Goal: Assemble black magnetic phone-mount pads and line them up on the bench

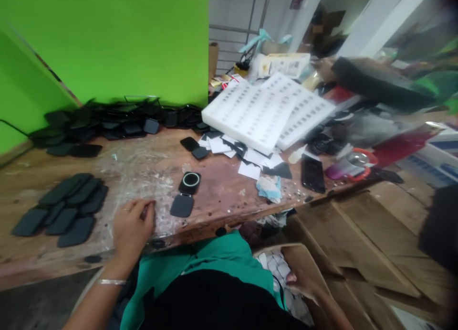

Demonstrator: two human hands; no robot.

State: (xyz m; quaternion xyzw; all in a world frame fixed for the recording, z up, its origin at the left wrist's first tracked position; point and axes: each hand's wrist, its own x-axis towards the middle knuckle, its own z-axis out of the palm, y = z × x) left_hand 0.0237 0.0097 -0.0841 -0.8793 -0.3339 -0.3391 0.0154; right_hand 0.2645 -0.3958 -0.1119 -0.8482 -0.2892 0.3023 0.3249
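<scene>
My left hand (134, 224) rests on the table with its fingers curled in; I see nothing held in it. Just right of it lies an unfolded black two-panel device: a square pad with a white ring (190, 181) joined to a plain dark square pad (182, 206). To its left is a loose stack of dark square pads (73, 208). My right hand (300, 286) is low at the right, inside an open cardboard box (315, 265) beside my lap, among whitish, flat pieces (277, 268). Its fingers are blurred and partly hidden.
A long heap of black pads (125, 120) lines the green wall. White foam trays (250, 112) rest over scattered white cards (250, 170). A phone (312, 174), a crumpled cloth (269, 188) and a cup (352, 164) sit near the right edge. Cardboard boxes (375, 234) stand below.
</scene>
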